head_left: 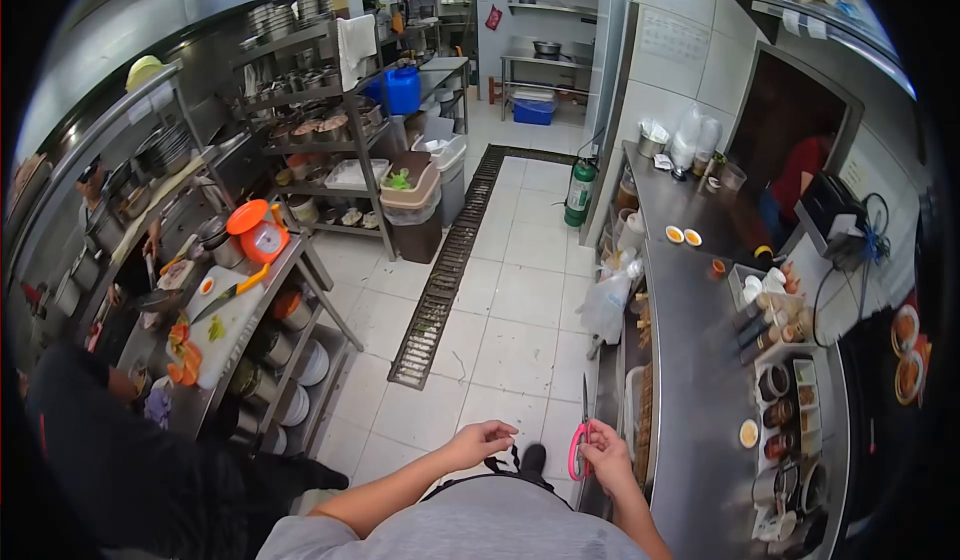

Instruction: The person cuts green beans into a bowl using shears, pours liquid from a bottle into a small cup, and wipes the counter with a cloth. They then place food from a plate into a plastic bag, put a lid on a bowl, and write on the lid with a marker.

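My right hand (608,454) is closed around the pink handles of a pair of scissors (577,450). The blades point up and away from me, beside the edge of the steel counter (690,390). In front of my waist hovers my left hand (481,444), its fingers loosely curved and apart with nothing between them. Just below its fingertips, black straps (516,460) show at the front of my grey shirt (510,525). One dark shoe (533,457) is visible on the tiles beneath.
On the left, a worktable holds a white cutting board (222,335), a knife (238,290) and an orange scale (260,232); a person in dark clothes (150,460) stands nearby. A floor grate (440,295) runs ahead. Small bowls (748,433) and sauce containers (775,415) line the right counter.
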A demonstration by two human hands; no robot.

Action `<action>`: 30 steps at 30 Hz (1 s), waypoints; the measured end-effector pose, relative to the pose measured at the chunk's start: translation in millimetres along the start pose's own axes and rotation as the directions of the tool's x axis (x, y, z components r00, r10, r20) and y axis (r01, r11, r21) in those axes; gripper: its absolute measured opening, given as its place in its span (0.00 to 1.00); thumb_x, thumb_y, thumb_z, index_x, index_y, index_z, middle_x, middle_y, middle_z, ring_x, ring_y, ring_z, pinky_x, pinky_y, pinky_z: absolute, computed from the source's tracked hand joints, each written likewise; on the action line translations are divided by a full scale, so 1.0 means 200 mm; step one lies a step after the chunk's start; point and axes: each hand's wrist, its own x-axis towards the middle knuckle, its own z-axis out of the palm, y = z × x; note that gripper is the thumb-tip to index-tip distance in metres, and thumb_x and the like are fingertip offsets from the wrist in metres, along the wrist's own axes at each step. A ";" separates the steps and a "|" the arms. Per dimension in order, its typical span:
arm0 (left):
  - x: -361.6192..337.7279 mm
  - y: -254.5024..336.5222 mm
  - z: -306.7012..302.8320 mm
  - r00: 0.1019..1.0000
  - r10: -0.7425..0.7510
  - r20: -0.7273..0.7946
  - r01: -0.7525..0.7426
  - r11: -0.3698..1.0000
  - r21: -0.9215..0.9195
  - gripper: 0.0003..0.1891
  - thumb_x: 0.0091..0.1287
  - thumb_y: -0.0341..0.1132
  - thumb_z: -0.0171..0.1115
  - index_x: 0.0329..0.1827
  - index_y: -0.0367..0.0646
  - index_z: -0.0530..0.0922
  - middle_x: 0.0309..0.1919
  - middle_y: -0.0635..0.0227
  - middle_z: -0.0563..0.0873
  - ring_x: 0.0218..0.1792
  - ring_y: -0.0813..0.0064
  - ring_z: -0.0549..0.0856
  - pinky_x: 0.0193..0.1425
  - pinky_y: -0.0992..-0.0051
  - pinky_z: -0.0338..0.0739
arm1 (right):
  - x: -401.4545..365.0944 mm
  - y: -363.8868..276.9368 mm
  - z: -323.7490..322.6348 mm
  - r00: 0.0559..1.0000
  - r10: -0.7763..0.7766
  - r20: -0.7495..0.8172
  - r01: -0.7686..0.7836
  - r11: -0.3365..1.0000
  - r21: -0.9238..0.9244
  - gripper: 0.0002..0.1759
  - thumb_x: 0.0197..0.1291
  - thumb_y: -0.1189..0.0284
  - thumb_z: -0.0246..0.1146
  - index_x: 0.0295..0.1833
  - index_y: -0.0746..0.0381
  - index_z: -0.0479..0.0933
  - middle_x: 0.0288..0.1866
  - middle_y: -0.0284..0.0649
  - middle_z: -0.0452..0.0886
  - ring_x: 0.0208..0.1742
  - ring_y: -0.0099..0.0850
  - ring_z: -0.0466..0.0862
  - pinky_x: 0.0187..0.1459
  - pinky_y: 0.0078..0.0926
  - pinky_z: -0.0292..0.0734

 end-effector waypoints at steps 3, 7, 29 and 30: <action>0.37 0.06 -0.17 1.000 0.002 -0.016 -0.001 0.998 0.067 0.17 0.69 0.38 0.61 0.56 0.39 0.77 0.44 0.67 0.85 0.46 0.81 0.81 0.53 0.78 0.75 | 0.41 -0.11 -0.04 0.999 0.036 0.036 -0.040 0.993 0.113 0.29 0.60 0.82 0.58 0.68 0.70 0.63 0.43 0.43 0.81 0.37 0.26 0.81 0.39 0.23 0.79; 0.76 0.23 -0.37 0.998 -0.027 -0.061 0.027 1.000 0.003 0.32 0.66 0.47 0.63 0.69 0.44 0.64 0.58 0.60 0.77 0.55 0.72 0.78 0.57 0.75 0.74 | 1.06 -0.29 0.01 0.976 0.099 0.193 -0.134 0.975 0.178 0.26 0.64 0.76 0.56 0.68 0.67 0.62 0.46 0.48 0.81 0.36 0.30 0.83 0.38 0.29 0.82; 2.17 0.64 -2.61 0.975 -0.081 -0.206 -0.149 0.451 -0.880 0.07 0.70 0.40 0.58 0.45 0.49 0.77 0.31 0.80 0.79 0.21 0.88 0.69 0.22 0.85 0.61 | 3.76 0.14 1.00 0.911 -0.024 0.411 0.322 0.666 -0.673 0.20 0.44 0.80 0.69 0.47 0.60 0.82 0.40 0.41 0.85 0.39 0.35 0.85 0.42 0.30 0.80; 2.21 0.81 -2.73 0.954 -0.128 -0.272 -0.183 0.470 -0.863 0.08 0.70 0.40 0.58 0.46 0.49 0.76 0.33 0.80 0.80 0.23 0.88 0.73 0.23 0.85 0.65 | 3.86 0.31 0.81 0.920 0.040 0.390 0.337 0.430 -0.838 0.18 0.45 0.75 0.67 0.47 0.58 0.82 0.43 0.42 0.85 0.44 0.39 0.85 0.47 0.34 0.80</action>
